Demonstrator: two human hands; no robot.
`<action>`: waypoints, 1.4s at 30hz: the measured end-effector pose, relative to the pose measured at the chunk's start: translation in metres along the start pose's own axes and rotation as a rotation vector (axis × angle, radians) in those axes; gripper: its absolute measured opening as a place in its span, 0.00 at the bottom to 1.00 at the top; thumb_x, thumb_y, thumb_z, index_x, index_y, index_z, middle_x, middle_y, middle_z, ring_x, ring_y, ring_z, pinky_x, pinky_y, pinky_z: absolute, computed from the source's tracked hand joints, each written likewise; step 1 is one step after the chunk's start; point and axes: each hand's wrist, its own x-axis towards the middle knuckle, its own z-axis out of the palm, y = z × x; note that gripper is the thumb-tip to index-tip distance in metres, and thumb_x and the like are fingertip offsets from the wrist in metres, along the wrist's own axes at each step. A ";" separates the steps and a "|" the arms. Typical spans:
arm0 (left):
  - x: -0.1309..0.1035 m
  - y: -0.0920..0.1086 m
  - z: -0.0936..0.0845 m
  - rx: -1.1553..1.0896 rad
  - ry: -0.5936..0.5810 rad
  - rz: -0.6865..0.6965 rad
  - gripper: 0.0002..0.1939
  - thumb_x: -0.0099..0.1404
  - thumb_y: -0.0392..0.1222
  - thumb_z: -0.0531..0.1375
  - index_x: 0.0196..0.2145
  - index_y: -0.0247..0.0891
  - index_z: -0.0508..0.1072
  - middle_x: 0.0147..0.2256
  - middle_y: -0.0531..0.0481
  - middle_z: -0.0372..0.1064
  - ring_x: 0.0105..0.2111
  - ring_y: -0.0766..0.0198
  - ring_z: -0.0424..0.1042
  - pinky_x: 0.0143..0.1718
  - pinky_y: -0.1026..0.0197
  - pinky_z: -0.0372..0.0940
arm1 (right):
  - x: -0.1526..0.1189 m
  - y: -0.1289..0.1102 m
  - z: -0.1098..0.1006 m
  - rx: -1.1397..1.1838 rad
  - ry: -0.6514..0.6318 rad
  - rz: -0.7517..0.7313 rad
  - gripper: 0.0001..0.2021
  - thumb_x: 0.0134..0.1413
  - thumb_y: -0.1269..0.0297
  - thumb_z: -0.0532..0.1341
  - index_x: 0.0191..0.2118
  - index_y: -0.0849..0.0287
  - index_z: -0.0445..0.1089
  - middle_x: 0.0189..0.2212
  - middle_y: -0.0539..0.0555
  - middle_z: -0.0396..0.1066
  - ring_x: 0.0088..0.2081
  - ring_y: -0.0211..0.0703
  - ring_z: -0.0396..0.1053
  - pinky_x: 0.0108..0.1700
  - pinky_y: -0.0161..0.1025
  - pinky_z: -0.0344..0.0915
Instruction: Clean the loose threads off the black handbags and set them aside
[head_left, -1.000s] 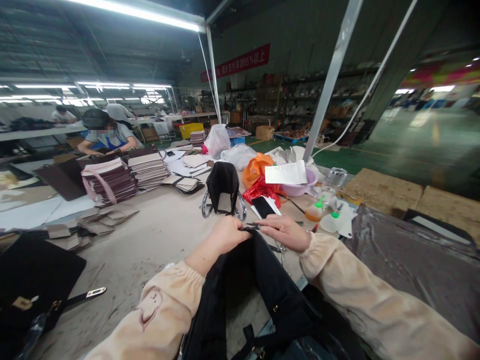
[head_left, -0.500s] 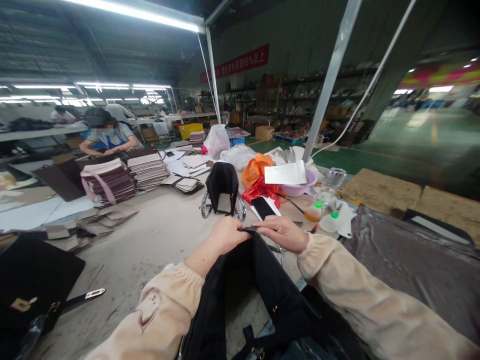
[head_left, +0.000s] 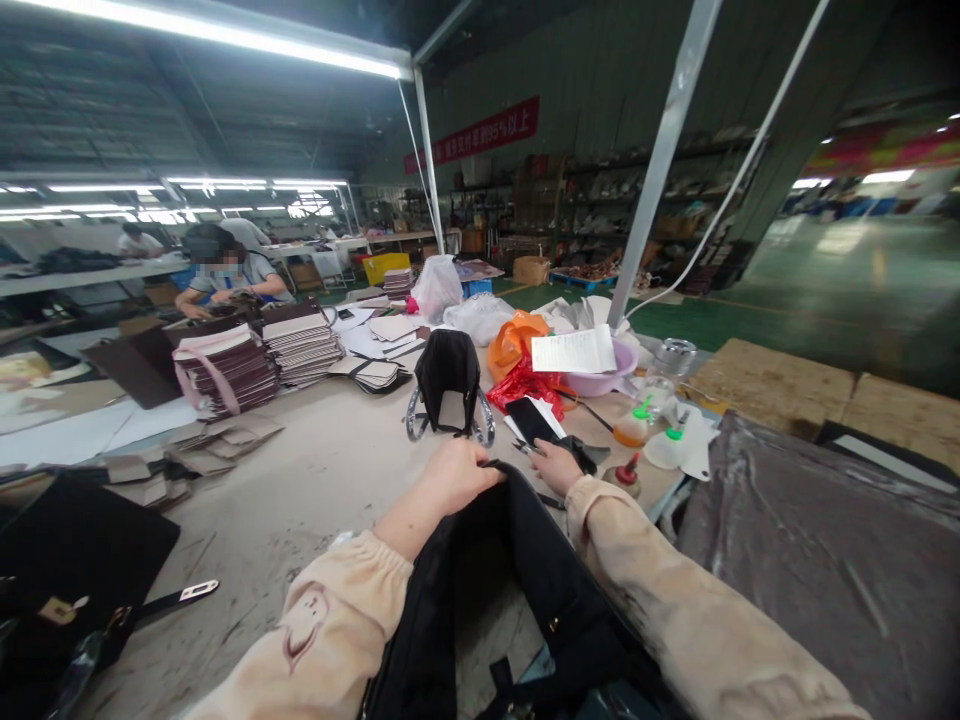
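My left hand (head_left: 455, 482) is closed on the top edge of a black bag (head_left: 540, 560). The bag stands open in front of me, and its small metal fittings show inside. To the right of that edge, my right hand (head_left: 559, 466) is low over the table with its fingers drawn together. A thin metallic tool (head_left: 523, 447) lies at its fingertips; its kind is unclear. Just beyond is a black phone (head_left: 531, 421) on white paper. A smaller black bag (head_left: 448, 372) with plastic-wrapped handles stands open ahead of my left hand.
Another black bag (head_left: 82, 560) with a strap lies at the left. Stacked dark panels (head_left: 225, 372) stand farther back, near a co-worker (head_left: 232, 275). Bottles with green tips (head_left: 666, 446), a red-capped bottle (head_left: 624, 476) and a purple basin (head_left: 600, 380) are at the right.
My right hand has let go of the bag's edge and moved down and right to the table beside the phone. My left hand still holds the edge.
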 end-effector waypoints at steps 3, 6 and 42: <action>0.000 -0.001 0.001 -0.009 0.004 -0.002 0.14 0.52 0.50 0.59 0.20 0.35 0.72 0.18 0.55 0.59 0.22 0.69 0.59 0.22 0.65 0.46 | -0.004 -0.006 -0.005 0.033 0.021 0.067 0.20 0.56 0.53 0.55 0.44 0.63 0.73 0.38 0.63 0.75 0.43 0.51 0.72 0.46 0.48 0.67; 0.001 -0.003 0.002 -0.012 0.009 0.008 0.15 0.53 0.51 0.59 0.21 0.36 0.72 0.18 0.55 0.60 0.22 0.68 0.59 0.22 0.65 0.46 | -0.019 -0.026 -0.019 0.106 -0.005 0.060 0.21 0.59 0.52 0.52 0.45 0.61 0.73 0.39 0.59 0.76 0.41 0.48 0.73 0.45 0.44 0.68; -0.002 0.001 0.000 -0.119 0.047 0.218 0.08 0.56 0.41 0.58 0.24 0.35 0.73 0.22 0.54 0.67 0.25 0.68 0.64 0.27 0.67 0.54 | -0.038 -0.097 -0.057 -0.147 -0.096 -0.133 0.12 0.51 0.66 0.56 0.23 0.57 0.74 0.19 0.48 0.71 0.24 0.34 0.64 0.27 0.33 0.51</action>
